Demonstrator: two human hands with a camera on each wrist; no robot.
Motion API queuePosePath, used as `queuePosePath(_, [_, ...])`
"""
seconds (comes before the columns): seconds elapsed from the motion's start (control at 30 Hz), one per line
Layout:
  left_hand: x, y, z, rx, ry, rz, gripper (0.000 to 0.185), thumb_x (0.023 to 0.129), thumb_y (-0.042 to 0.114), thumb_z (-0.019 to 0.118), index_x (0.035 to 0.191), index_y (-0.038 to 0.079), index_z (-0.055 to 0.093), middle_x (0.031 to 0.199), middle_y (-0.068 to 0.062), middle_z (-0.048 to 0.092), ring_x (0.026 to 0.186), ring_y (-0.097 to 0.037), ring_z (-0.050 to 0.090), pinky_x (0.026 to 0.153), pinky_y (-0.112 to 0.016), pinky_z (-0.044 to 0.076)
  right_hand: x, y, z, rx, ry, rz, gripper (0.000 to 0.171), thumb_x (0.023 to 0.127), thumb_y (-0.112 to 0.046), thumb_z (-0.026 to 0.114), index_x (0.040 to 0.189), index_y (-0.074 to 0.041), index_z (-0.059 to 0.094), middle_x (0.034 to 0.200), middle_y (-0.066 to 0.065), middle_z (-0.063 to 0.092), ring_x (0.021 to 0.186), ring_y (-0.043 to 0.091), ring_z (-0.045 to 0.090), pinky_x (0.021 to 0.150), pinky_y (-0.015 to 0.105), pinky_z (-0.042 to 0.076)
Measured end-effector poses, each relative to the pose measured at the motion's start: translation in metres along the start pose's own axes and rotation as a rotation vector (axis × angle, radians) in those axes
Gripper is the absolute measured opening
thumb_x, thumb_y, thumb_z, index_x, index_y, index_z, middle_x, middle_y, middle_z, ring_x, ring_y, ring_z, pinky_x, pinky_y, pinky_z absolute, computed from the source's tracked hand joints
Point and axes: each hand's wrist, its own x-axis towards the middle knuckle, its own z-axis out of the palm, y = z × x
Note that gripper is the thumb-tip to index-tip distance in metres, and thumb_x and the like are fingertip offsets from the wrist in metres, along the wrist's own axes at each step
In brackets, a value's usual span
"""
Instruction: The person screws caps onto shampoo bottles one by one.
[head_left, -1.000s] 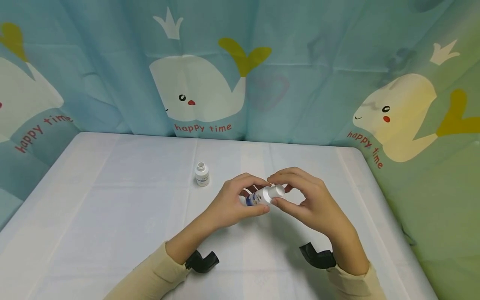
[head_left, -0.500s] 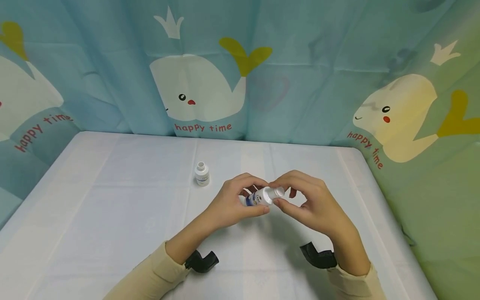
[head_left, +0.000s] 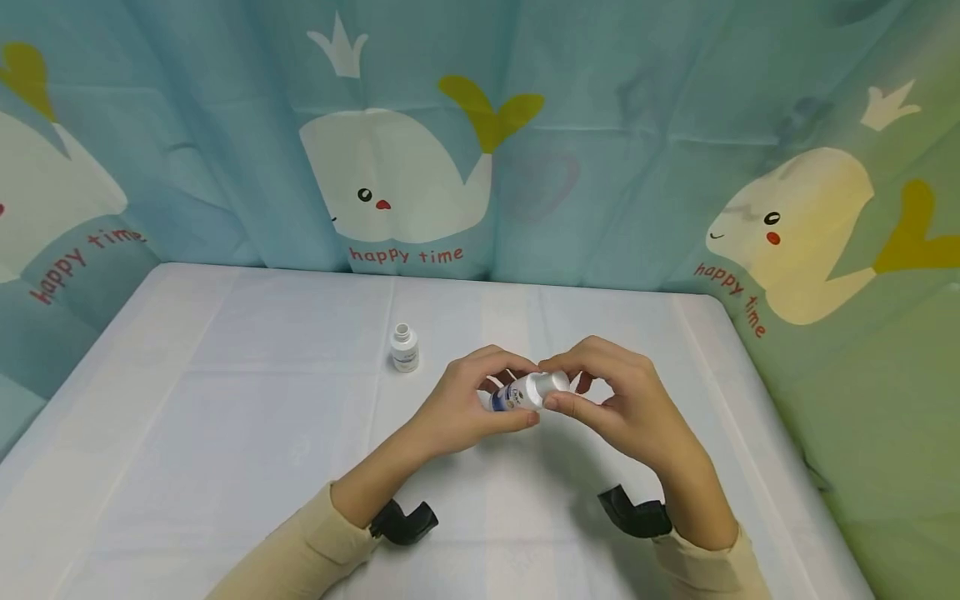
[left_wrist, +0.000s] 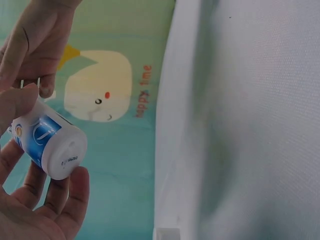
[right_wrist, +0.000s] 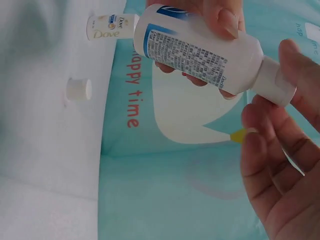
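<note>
Change: hardly any since a second ago. The right hand (head_left: 626,400) has shifted its fingers a little round the cap (head_left: 557,383), and the bottle (head_left: 525,392) stays in the same spot, so the work at the cap looks mid-way, neither off nor clearly tightened.
Left hand: the left hand (head_left: 465,404) wraps the bottle's body, fingers curled round it and thumb on top; in the left wrist view the flat base (left_wrist: 64,154) points at the camera.
Right hand: thumb and fingertips pinch the cap (right_wrist: 274,82) at the bottle's neck end.
Where the bottle is: held on its side in the air, just above the table (head_left: 225,433).
Second bottle: a small white bottle (head_left: 404,347) stands upright on the table, left of the held bottle and a bit farther back, well apart from both hands; its top looks uncapped.
Loose cap: a small white cap (right_wrist: 79,89) sits on the table near that second bottle.
Contents: both bottles are opaque, so I cannot tell what is inside.
</note>
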Motion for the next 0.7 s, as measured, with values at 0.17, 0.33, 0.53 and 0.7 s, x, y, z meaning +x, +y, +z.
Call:
queuePosePath(0.17, [-0.0002, 0.0004, -0.001, 0.006, 0.006, 0.002, 0.04, 0.079, 0.026, 0.085, 0.115, 0.027, 0.069, 0.108, 0.013, 0.065, 0.097, -0.008, 0.06, 0.08, -0.031, 0.055, -0.0011, -0.0003, -0.0012, 0.035, -0.022, -0.028, 0.044, 0.073, 0.008, 0.082, 0.112, -0.01, 0.073, 0.114, 0.005, 0.071, 0.1, 0.015, 0.066, 0.071, 0.02, 0.052])
queuePosePath(0.33, [0.0003, 0.0007, -0.0005, 0.005, 0.0, 0.016, 0.039, 0.08, 0.026, 0.085, 0.116, 0.029, 0.07, 0.108, 0.013, 0.065, 0.097, -0.008, 0.06, 0.079, -0.031, 0.055, -0.0011, -0.0001, 0.0008, -0.016, 0.003, 0.001, 0.04, 0.072, 0.002, 0.085, 0.107, -0.014, 0.074, 0.096, -0.003, 0.07, 0.082, 0.008, 0.061, 0.068, 0.019, 0.049])
queuePosePath(0.53, [0.0007, -0.0002, -0.0012, 0.024, 0.017, 0.02, 0.041, 0.079, 0.024, 0.086, 0.116, 0.027, 0.07, 0.108, 0.013, 0.065, 0.096, -0.007, 0.06, 0.079, -0.029, 0.055, -0.0014, 0.0003, 0.0, -0.006, -0.021, 0.03, 0.042, 0.074, 0.001, 0.085, 0.112, -0.012, 0.074, 0.111, 0.002, 0.07, 0.092, 0.01, 0.064, 0.071, 0.02, 0.052])
queuePosePath(0.7, [0.0003, -0.0017, -0.0009, 0.024, 0.02, 0.026, 0.041, 0.079, 0.023, 0.086, 0.117, 0.025, 0.071, 0.105, 0.012, 0.064, 0.095, -0.007, 0.059, 0.079, -0.029, 0.055, 0.0002, 0.0015, 0.0013, -0.002, -0.007, -0.043, 0.041, 0.072, 0.008, 0.083, 0.107, -0.01, 0.074, 0.103, 0.001, 0.073, 0.088, 0.011, 0.066, 0.071, 0.017, 0.052])
